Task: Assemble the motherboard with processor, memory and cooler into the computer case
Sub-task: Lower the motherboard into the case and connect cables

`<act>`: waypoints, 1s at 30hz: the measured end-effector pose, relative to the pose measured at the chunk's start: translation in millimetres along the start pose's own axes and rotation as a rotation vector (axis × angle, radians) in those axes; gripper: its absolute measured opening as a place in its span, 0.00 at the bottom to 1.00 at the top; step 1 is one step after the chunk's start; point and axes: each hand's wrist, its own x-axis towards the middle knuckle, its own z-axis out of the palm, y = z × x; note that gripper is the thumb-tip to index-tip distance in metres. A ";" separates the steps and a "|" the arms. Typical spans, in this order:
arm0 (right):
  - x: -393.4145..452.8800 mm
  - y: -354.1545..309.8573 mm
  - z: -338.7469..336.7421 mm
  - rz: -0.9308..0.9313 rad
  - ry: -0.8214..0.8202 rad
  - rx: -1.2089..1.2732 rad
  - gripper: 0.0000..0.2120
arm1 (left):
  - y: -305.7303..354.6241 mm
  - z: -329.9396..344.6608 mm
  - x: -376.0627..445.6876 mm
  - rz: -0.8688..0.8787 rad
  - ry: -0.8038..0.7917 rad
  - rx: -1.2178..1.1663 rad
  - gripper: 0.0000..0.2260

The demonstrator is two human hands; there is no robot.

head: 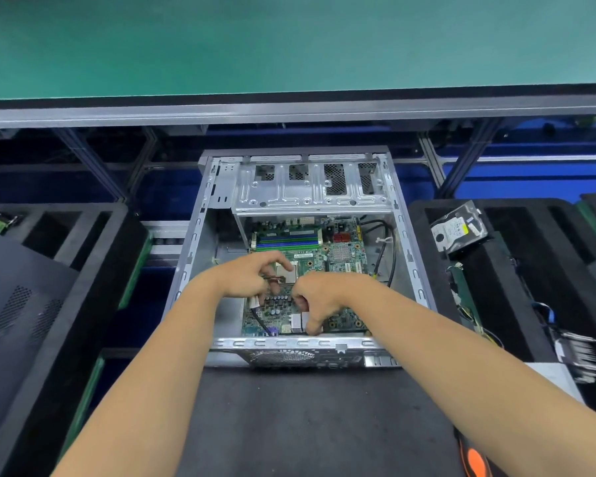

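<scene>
Motherboard (338, 256) lies flat inside the case (401, 235), at the middle of the frame, on a dark counter (289, 425). Black foam trays (83, 287) flank the case left and right; a hard drive (460, 230) rests tilted in the right tray. Memory sticks (288, 239) sit in slots at the board's upper edge. Left hand (246, 278) curls its fingers beside the processor (286, 271), pinching a small brown wire bundle (272, 278). Right hand (319, 301) is clenched over the board's lower part; I cannot tell whether its grip holds anything.
</scene>
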 end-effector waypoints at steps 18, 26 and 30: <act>-2.7 7.6 -4.3 0.042 -0.007 0.010 0.17 | -9.1 9.7 -0.6 -0.173 -0.080 0.301 0.09; 1.4 9.6 -3.1 0.048 -0.005 -0.005 0.17 | -9.3 11.1 2.2 -0.120 -0.023 0.284 0.05; 1.7 9.4 -3.6 0.039 -0.004 -0.021 0.16 | -8.3 13.3 3.6 -0.096 -0.009 0.328 0.04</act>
